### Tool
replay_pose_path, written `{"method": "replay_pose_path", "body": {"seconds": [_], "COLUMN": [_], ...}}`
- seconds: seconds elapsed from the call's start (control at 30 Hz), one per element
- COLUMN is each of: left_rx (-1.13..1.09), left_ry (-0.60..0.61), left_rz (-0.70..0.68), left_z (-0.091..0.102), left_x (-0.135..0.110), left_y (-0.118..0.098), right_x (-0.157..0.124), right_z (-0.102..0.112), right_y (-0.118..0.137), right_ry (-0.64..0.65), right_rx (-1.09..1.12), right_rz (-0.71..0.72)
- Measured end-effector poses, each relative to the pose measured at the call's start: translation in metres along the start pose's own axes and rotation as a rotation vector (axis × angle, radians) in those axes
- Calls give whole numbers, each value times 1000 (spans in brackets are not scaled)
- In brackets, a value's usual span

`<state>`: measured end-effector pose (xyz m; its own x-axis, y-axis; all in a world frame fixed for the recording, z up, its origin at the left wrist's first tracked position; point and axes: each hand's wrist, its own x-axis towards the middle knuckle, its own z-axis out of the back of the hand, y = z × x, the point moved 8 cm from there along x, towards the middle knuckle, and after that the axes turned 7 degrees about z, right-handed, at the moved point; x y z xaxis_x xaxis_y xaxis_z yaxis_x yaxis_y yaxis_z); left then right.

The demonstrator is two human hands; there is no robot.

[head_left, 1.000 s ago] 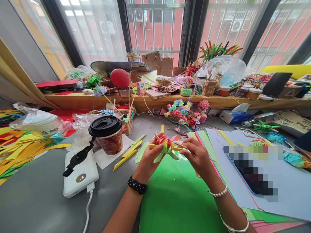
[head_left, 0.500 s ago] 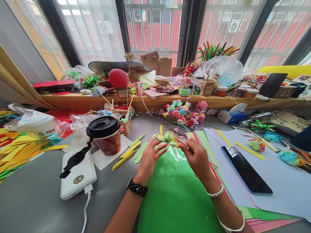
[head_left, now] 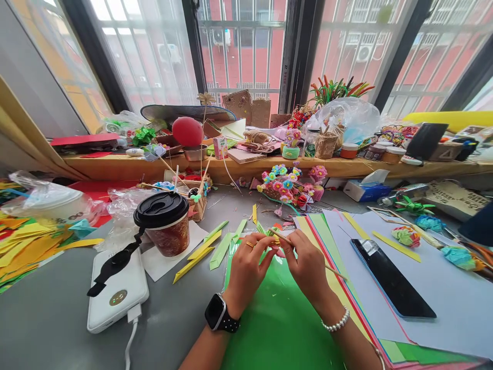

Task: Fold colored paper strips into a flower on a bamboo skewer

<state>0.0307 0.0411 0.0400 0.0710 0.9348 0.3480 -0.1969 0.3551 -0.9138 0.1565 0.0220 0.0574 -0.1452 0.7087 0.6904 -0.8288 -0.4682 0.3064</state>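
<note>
My left hand (head_left: 249, 264) has its fingers closed round a folded paper flower (head_left: 265, 230) with green and yellow strips, which the fingers partly hide. A thin wooden stick (head_left: 334, 271) is pinched in my right hand (head_left: 307, 263); its near end passes out below that hand to the right. The stick's other end meets the flower between the two hands. Both hands are above a glossy green sheet (head_left: 275, 329). Left of them lie yellow folded strips (head_left: 194, 263) and a light green strip (head_left: 222, 250).
A lidded paper cup (head_left: 166, 234) stands at left behind a white power bank (head_left: 115, 293) with a cable. At right, a phone (head_left: 396, 282) rests on stacked coloured paper (head_left: 454, 308). Crocheted flowers (head_left: 285, 182) sit at the back, below a crowded ledge (head_left: 239, 167).
My left hand has turned over and closed round the paper flower, its watch face now showing. My right hand has shifted slightly and still holds the stick. The view has tilted a little.
</note>
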Motion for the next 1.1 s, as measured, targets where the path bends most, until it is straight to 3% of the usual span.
{"method": "replay_pose_path", "body": {"seconds": [0.2,0.47,0.67,0.9,1.1], "left_rx": [-109,-18,86,-158,-169], "left_ry": [-2,114,262,263,305], "left_rz": [47,8,-78,132,136], "left_z": [5,15,7,2,-1], "left_x": [3,13,11,12,12], "left_y": [6,-5,-14,4,3], "right_x": [0,6,6,8,7], "right_z": [-4,-7,-5,-2,-1], "right_y": [6,-2,4,1,-2], "right_ry": [38,199,278,205,184], "right_rx": [51,373,527,519,457], "right_rz": [43,41,53,26,-7]}}
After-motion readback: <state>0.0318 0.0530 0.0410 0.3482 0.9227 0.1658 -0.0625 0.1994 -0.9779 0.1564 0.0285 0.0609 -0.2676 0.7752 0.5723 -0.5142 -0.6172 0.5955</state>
